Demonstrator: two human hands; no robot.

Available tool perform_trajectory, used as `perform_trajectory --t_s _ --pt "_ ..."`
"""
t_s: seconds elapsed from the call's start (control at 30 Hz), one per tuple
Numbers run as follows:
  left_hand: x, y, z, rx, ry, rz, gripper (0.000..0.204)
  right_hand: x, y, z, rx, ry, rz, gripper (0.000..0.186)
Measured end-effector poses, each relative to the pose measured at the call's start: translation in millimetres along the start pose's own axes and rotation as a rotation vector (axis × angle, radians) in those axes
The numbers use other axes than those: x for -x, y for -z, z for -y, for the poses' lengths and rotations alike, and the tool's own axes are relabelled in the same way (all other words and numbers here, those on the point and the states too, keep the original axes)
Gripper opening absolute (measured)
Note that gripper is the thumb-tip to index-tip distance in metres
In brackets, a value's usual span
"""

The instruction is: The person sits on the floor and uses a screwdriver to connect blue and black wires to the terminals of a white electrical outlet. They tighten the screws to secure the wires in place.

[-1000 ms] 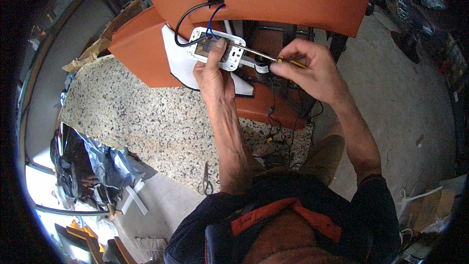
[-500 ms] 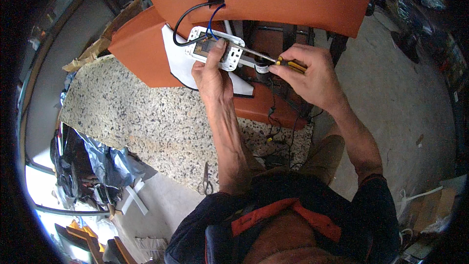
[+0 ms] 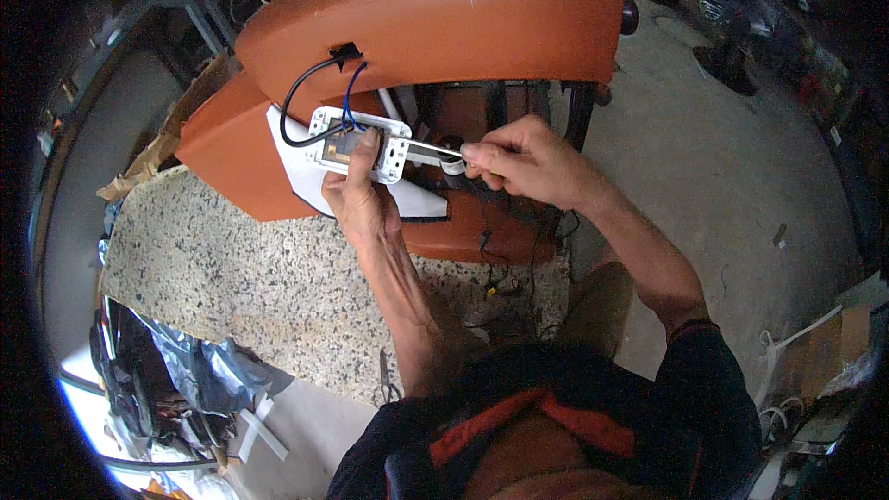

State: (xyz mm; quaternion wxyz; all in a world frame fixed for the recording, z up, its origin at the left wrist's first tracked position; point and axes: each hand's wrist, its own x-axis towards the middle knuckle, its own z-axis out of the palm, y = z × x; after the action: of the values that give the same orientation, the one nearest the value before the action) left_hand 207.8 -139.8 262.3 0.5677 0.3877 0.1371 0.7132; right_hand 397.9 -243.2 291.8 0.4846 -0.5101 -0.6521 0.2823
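Observation:
My left hand (image 3: 363, 204) grips a white rectangular electrical fitting (image 3: 396, 159), its thumb lying on the dark inner part. A thick black cable (image 3: 287, 111) and a thin blue wire (image 3: 348, 97) run into the fitting from the orange upholstered panel (image 3: 435, 32); the black cable comes out of a ragged hole (image 3: 345, 52). My right hand (image 3: 528, 162) is closed round a screwdriver (image 3: 431, 147), hiding its handle. The metal shaft points left to the fitting, near the left thumb; the exact contact of its tip is unclear.
Below the fitting lie a white sheet-like piece (image 3: 417, 201) and more orange upholstery (image 3: 218, 153). A speckled foam mat (image 3: 222, 268) covers the floor, with scissors (image 3: 385, 380) at its near edge. Black cords (image 3: 519, 268) trail under the frame. Crumpled plastic (image 3: 208, 370) lies at left.
The view has shifted, so the panel and both hands appear lower and farther left. My right fingers now cover the yellow and black screwdriver handle that showed before. My left hand keeps its hold.

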Motion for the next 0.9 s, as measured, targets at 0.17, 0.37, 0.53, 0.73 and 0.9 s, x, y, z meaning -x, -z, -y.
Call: perform_trajectory --t_s 0.17,0.37,0.53,0.73,0.9 --pt "-2.8 0.1 -0.7 -0.023 0.051 -0.030 0.024 0.0 -2.2 -2.9 0.273 0.348 -0.222 0.022" --pt "-2.8 3.3 -1.1 -0.020 0.039 -0.013 0.021 -3.9 8.6 -4.2 -0.103 -0.237 0.048 0.021" --pt "-3.3 4.7 -2.3 -0.035 0.065 -0.016 0.023 -2.6 -8.0 -1.4 0.184 0.282 -0.186 0.017" --pt "-2.8 6.4 -0.7 0.005 0.066 -0.012 0.020 1.5 -4.4 3.3 0.272 0.263 -0.127 0.016" --pt "-2.7 7.0 -1.1 0.009 0.080 0.016 0.020 -3.2 -1.2 4.5 -0.068 -0.004 -0.050 0.023"
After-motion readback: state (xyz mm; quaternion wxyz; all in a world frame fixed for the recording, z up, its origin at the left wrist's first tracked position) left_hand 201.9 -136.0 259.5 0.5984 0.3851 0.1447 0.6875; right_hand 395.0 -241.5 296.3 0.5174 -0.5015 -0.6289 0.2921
